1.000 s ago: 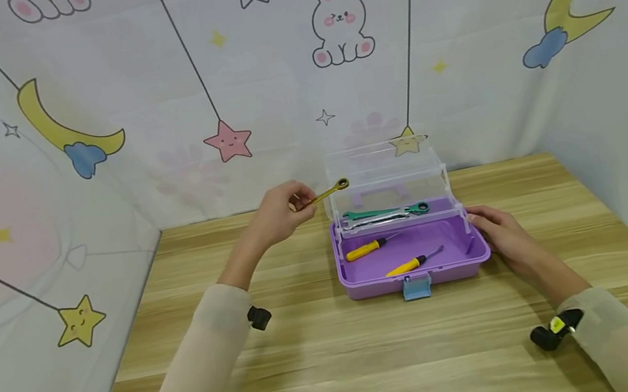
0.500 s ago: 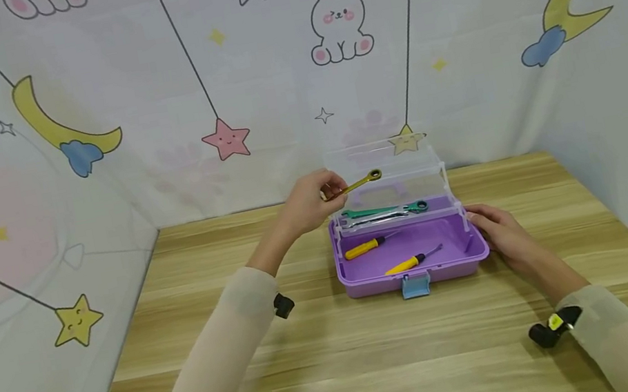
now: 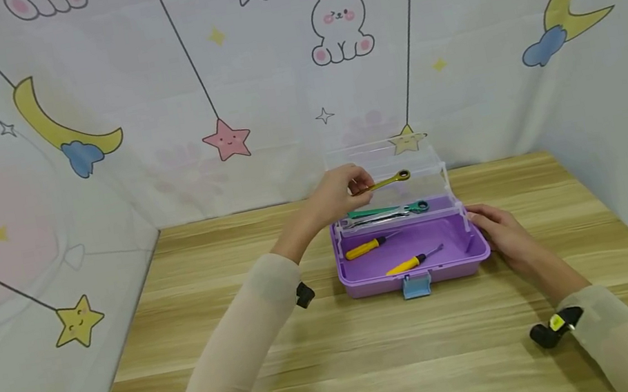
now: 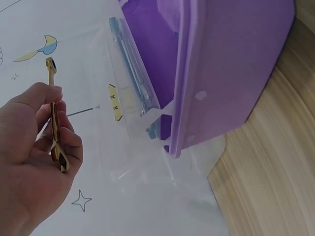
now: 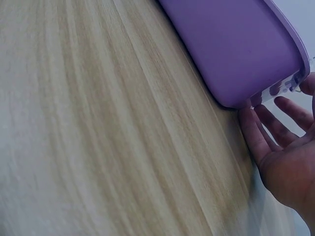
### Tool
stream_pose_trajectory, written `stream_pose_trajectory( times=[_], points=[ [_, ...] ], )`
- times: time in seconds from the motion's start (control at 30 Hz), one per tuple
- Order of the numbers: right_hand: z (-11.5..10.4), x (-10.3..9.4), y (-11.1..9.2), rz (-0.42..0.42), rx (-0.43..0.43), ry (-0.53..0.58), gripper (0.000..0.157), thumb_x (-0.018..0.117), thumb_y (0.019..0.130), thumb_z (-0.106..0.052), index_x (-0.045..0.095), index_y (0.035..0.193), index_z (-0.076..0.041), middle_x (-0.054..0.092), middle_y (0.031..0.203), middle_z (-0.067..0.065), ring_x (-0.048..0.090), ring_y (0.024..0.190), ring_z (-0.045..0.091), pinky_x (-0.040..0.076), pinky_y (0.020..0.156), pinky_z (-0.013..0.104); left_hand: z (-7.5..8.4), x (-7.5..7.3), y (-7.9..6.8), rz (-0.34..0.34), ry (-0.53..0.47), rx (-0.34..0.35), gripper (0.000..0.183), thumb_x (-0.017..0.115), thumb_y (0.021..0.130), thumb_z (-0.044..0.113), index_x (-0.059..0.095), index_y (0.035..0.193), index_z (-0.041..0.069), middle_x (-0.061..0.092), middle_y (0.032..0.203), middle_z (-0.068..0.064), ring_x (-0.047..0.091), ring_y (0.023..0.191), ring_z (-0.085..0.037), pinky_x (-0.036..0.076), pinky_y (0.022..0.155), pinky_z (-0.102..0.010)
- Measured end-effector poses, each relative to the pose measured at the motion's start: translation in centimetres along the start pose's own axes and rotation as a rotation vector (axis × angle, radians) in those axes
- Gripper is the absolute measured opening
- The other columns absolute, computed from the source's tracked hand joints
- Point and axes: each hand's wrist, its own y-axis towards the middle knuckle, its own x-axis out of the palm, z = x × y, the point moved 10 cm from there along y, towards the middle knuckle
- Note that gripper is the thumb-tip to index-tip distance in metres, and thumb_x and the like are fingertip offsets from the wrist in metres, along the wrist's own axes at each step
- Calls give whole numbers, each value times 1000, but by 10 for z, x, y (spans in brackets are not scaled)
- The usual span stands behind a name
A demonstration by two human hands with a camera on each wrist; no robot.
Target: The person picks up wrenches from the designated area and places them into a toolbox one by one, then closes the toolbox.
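My left hand [image 3: 344,190] pinches a gold ratchet wrench [image 3: 390,180] above the back left part of a purple toolbox [image 3: 417,280]. In the left wrist view the gold wrench [image 4: 53,118] lies across my fingers, its ring end beyond the thumb. Raised at the back of the toolbox is its clear lid [image 3: 413,187]. A clear tray in front of the lid bears a green wrench [image 3: 419,207] and a silver wrench [image 3: 381,216]. My right hand [image 3: 504,234] rests against the toolbox's right end, fingers extended; the right wrist view has its fingertips touching the purple corner.
Two yellow-handled screwdriver-like tools, a rear one [image 3: 364,249] and a front one [image 3: 407,266], lie in the purple base; the front one's tip looks bent. A blue latch [image 3: 417,286] hangs at the front. The wooden table [image 3: 345,372] meets patterned cloth walls at back and sides.
My left hand has carried the gold wrench rightward, from left of the toolbox to above its tray. The right hand and toolbox have stayed in place.
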Motion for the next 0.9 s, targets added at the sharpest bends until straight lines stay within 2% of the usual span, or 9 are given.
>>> stream_pose_trajectory(
  times=[0.07, 0.43, 0.77, 0.9],
  points=[
    [0, 1, 0, -2, -1, 0, 39, 55, 103, -26, 53, 137, -9, 68, 118, -6, 65, 104, 6, 56, 79, 25, 3, 5, 3, -8, -11, 4, 13, 68, 94, 14, 67, 106, 7, 61, 98, -1, 57, 86, -14, 51, 76, -22],
    [-1, 0, -1, 9, -4, 11, 34, 57, 102, -28, 58, 132, -13, 67, 119, -4, 65, 104, 7, 56, 80, 25, 9, 34, 11, -66, 11, 21, 12, 67, 96, 18, 67, 105, 12, 61, 101, 1, 58, 89, -11, 50, 77, -19],
    [-1, 1, -1, 3, -7, 22, 39, 57, 102, -28, 53, 136, -8, 67, 118, -5, 65, 104, 6, 56, 80, 25, 8, 47, 14, -87, 39, 40, 10, 68, 95, 18, 67, 103, 13, 61, 94, 1, 57, 85, -12, 49, 75, -20],
    [-1, 0, -1, 8, 0, 22, 35, 57, 102, -28, 56, 133, -11, 67, 117, -6, 65, 103, 5, 56, 80, 24, 5, 55, 14, -110, 51, 32, 9, 69, 94, 18, 67, 102, 13, 60, 93, 2, 56, 85, -12, 49, 74, -19]
  ],
)
